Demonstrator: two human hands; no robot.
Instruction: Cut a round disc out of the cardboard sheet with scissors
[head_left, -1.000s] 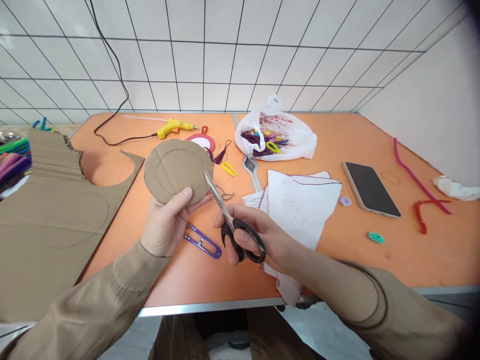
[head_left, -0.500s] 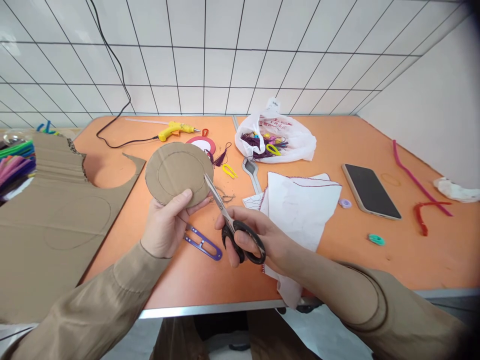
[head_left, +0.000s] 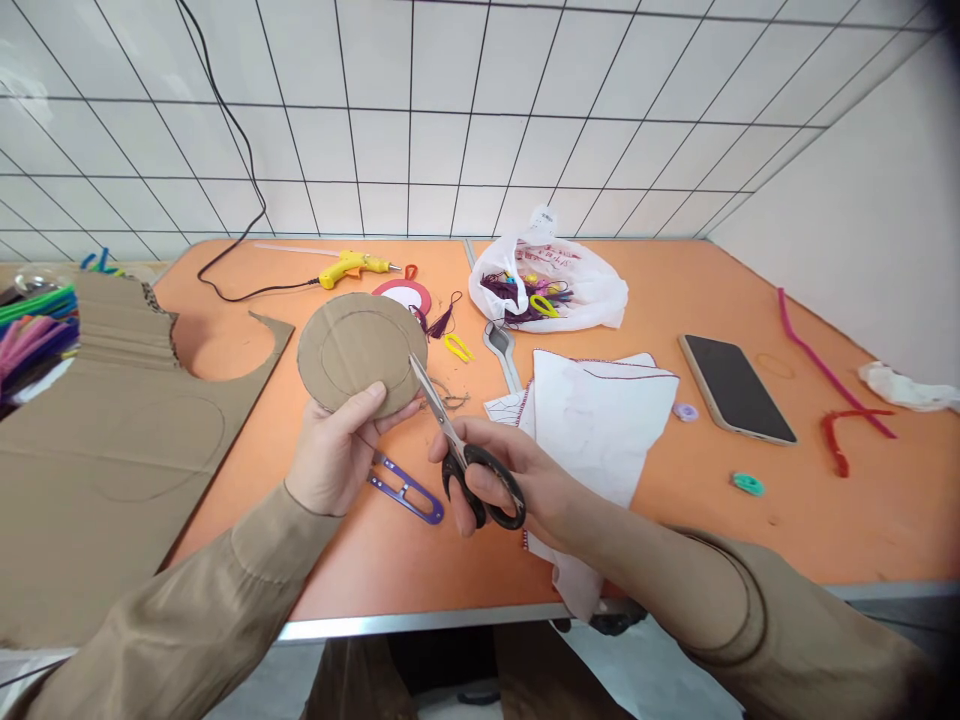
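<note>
A round piece of brown cardboard with a smaller circle drawn on it is held up over the table. My left hand grips its lower edge, thumb on the face and fingers behind. In my right hand are scissors with black handles, fingers through the loops. The blades look nearly closed, and their tips overlap the right part of the disc near the drawn line; whether they touch it I cannot tell. Below the disc, purple thread snips lie on the orange table.
At the left lies a large cut cardboard sheet. Behind are a yellow glue gun, a red-rimmed disc and a white plastic bag. White cloth, a phone and pipe cleaners lie to the right.
The view has shifted slightly, so the table items sit a little differently. The disc appears slightly lower and further right. Both hands keep their hold on the disc and scissors.
</note>
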